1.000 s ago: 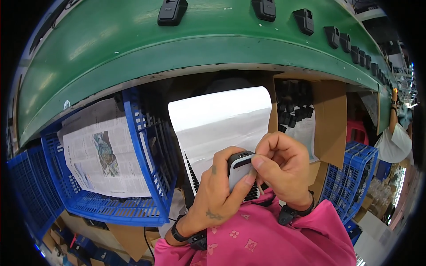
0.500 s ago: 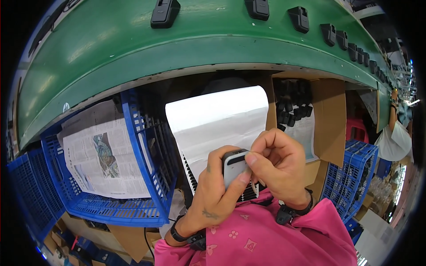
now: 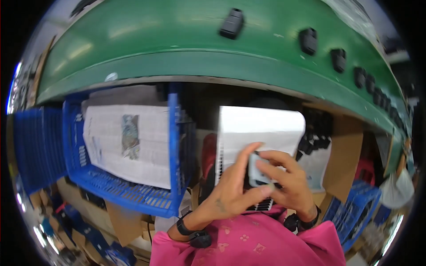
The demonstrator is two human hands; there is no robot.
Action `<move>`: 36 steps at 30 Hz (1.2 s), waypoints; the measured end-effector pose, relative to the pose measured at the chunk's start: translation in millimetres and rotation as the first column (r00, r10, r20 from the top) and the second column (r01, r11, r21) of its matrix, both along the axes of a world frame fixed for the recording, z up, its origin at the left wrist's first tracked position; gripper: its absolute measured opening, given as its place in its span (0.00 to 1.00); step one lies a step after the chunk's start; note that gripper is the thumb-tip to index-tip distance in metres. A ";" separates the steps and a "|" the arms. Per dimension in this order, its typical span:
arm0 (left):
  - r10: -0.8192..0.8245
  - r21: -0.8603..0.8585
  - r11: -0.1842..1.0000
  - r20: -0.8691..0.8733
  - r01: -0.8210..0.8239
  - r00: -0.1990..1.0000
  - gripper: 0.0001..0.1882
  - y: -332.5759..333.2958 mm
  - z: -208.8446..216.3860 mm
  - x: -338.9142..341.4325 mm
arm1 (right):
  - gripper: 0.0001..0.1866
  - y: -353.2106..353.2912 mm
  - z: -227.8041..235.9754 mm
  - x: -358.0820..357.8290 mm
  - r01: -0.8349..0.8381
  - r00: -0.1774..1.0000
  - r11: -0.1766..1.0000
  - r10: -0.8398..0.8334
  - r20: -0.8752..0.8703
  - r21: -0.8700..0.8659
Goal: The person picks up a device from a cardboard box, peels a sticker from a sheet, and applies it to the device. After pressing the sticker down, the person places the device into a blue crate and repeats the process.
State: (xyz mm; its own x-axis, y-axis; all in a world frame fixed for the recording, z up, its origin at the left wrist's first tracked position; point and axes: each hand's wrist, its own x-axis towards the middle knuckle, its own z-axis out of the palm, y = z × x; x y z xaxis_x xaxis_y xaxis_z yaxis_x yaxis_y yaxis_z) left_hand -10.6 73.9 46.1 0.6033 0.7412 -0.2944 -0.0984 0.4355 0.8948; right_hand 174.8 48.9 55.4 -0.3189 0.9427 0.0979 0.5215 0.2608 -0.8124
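My left hand (image 3: 233, 188) is closed around a small black-edged device with a pale grey face (image 3: 256, 169), its fingers along the left side and its thumb across the lower edge. My right hand (image 3: 290, 181) curls over the device from the right, fingertips on the pale face. Motion blur hides finer detail. Behind and below the hands, a white sheet (image 3: 262, 122) curves over my lap. Black-and-white edging (image 3: 218, 165) shows along its left side.
A green bench (image 3: 168, 29) runs across the far side, carrying several black devices (image 3: 232, 24). At left is a blue crate (image 3: 117, 201) lined with newspaper (image 3: 153, 146). An open cardboard box (image 3: 344, 155) at right holds small black parts (image 3: 316, 142); beside it stands another blue crate (image 3: 359, 208).
The view has turned left, so the scene sits further right. My right hand has gone from pinching at the device's upper right edge to resting its fingers over its face.
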 end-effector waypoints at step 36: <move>0.819 0.807 0.573 -0.563 -0.142 0.112 0.09 158.5 -184.1 -199.5 | 0.06 -12.6 -24.7 -4.7 0.293 0.873 0.882 -0.404 -0.272 -0.368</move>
